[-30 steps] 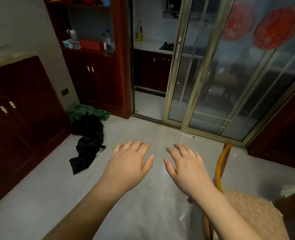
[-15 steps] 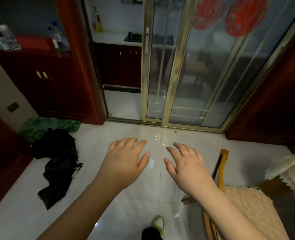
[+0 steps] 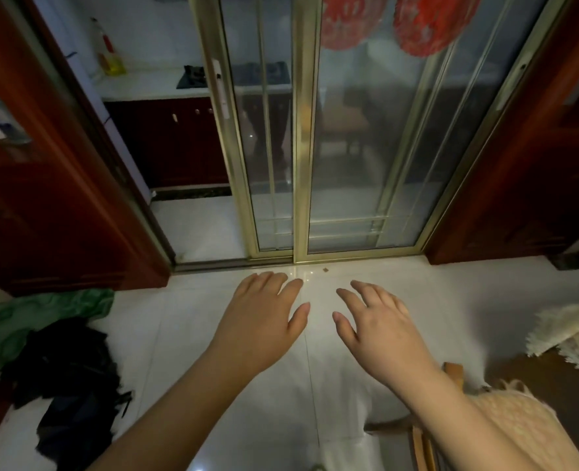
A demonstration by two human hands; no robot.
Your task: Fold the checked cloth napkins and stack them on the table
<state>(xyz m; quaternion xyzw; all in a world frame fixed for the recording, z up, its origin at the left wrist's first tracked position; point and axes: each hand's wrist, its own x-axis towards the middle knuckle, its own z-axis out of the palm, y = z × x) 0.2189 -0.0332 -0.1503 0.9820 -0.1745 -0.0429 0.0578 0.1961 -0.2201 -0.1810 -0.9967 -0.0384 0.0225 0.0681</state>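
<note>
Both hands are out in front, palms down, holding nothing: left hand [image 3: 264, 321] and right hand [image 3: 379, 331] with fingers relaxed and spread, hovering over the white tile floor [image 3: 213, 334]. No checked napkins or table in view, so honestly the step is finding them first. I'd turn toward the cushioned chair [image 3: 512, 426] side and look there.

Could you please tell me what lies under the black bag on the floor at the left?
A green cloth shows from under the black bag at its far side; how far it runs beneath is covered.
</note>
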